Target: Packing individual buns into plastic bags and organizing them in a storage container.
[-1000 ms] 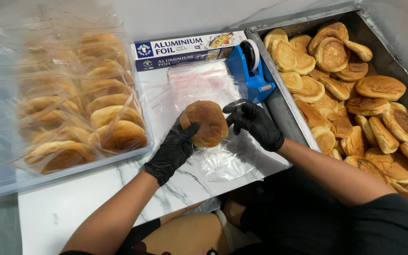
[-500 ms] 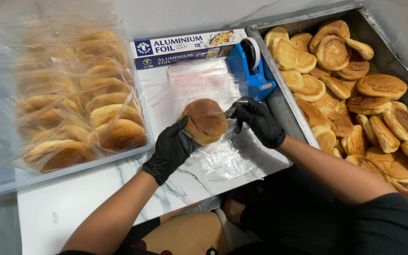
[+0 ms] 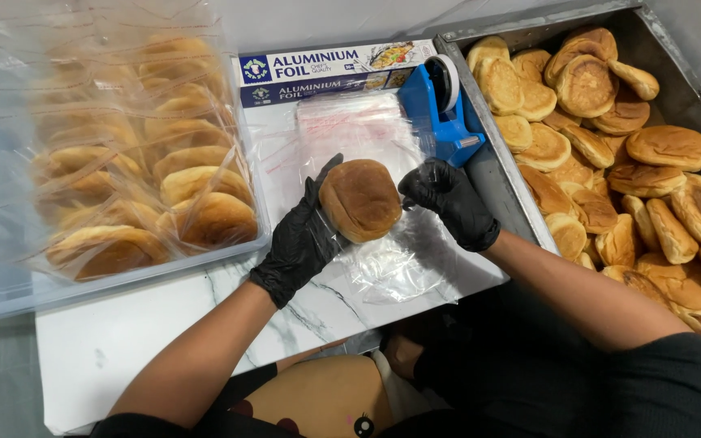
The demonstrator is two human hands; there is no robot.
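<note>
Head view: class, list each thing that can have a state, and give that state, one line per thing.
Bun: held up in the gloved left hand.
Right hand: gloved, pinching a clear plastic bag.
Foil box: closed, lying flat.
Tape dispenser: upright, roll loaded.
Clear bin: filled with bagged buns.
Metal tray: piled with loose buns.

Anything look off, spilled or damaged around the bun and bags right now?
Nothing stands out. The left hand holds an intact bun while the right hand pinches a clear plastic bag on the marble board. Loose buns stay inside the metal tray; no crumbs or spills show.
</note>
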